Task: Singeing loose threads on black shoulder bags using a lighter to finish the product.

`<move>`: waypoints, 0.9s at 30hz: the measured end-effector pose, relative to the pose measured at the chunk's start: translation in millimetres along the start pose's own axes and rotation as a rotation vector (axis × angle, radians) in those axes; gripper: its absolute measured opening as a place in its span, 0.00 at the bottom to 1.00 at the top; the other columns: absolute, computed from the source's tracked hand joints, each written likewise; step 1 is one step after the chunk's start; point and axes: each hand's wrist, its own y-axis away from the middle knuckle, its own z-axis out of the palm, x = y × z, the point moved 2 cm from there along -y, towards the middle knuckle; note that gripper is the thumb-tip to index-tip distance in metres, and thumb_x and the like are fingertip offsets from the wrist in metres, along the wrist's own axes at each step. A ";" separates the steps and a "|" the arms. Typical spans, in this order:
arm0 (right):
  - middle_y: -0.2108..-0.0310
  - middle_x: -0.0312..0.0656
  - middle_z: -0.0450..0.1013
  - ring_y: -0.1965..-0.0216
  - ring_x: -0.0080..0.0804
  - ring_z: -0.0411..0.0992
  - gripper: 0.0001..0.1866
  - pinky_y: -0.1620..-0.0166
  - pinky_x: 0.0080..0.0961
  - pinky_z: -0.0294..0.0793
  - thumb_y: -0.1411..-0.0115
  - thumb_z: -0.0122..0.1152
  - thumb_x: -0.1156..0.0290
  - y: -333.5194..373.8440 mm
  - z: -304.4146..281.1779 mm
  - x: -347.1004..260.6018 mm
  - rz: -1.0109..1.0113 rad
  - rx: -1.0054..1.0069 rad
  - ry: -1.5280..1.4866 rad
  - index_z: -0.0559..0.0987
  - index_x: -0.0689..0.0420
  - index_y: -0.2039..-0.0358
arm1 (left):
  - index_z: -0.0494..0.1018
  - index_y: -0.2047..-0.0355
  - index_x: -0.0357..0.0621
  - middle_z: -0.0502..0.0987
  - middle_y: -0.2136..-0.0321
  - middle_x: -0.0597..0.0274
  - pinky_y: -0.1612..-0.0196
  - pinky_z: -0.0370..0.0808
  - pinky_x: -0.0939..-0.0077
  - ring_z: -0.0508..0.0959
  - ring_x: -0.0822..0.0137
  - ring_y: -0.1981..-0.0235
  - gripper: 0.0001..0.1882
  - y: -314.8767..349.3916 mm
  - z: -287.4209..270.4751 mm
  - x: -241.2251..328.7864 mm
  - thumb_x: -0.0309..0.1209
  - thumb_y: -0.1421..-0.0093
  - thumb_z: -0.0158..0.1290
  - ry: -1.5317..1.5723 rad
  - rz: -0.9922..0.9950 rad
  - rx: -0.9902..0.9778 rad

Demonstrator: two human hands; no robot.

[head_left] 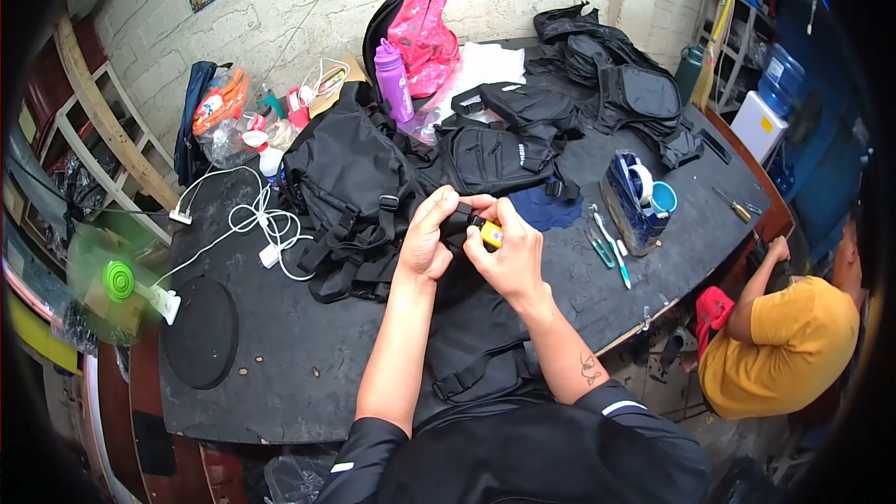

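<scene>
Both hands meet above the middle of the black table. My right hand [511,247] is closed around a small yellow lighter [491,234], its dark top pointing toward the left hand. My left hand [431,235] pinches a piece of black strap [455,222] close to the lighter's top; whether there is a flame, I cannot tell. Below the hands, a black bag [481,369] with straps and a buckle lies against my body. Just beyond the left hand sits a larger black backpack [345,159], its loose straps spread on the table.
Further black bags [495,154] and a pink backpack [425,37] with a purple bottle [393,84] stand at the back. White cables [257,219] and a green fan [119,282] are left. A blue container [630,205], toothbrush [611,245] and a person in yellow [784,345] are right.
</scene>
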 end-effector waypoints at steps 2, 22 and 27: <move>0.75 0.40 0.73 0.75 0.38 0.74 0.11 0.72 0.29 0.73 0.54 0.60 0.72 0.1 -0.3 1.2 0.000 0.004 -0.002 0.72 0.58 0.68 | 0.66 0.73 0.45 0.77 0.67 0.57 0.59 0.73 0.79 0.76 0.72 0.65 0.07 0.4 7.6 1.8 0.32 0.38 0.48 -0.007 -0.012 -0.011; 0.75 0.40 0.73 0.75 0.38 0.74 0.12 0.72 0.29 0.72 0.55 0.61 0.72 -0.5 -1.8 -4.2 -0.013 -0.008 0.018 0.72 0.57 0.69 | 0.67 0.73 0.45 0.77 0.65 0.57 0.60 0.72 0.80 0.75 0.74 0.66 0.08 3.0 6.2 3.0 0.33 0.37 0.48 0.003 0.016 -0.044; 0.76 0.41 0.73 0.76 0.40 0.74 0.11 0.73 0.30 0.72 0.54 0.61 0.71 2.8 -0.3 -2.1 0.007 0.008 -0.027 0.70 0.58 0.71 | 0.67 0.72 0.46 0.71 0.71 0.69 0.61 0.72 0.80 0.73 0.76 0.67 0.05 4.8 6.7 3.9 0.28 0.39 0.48 0.038 -0.021 0.002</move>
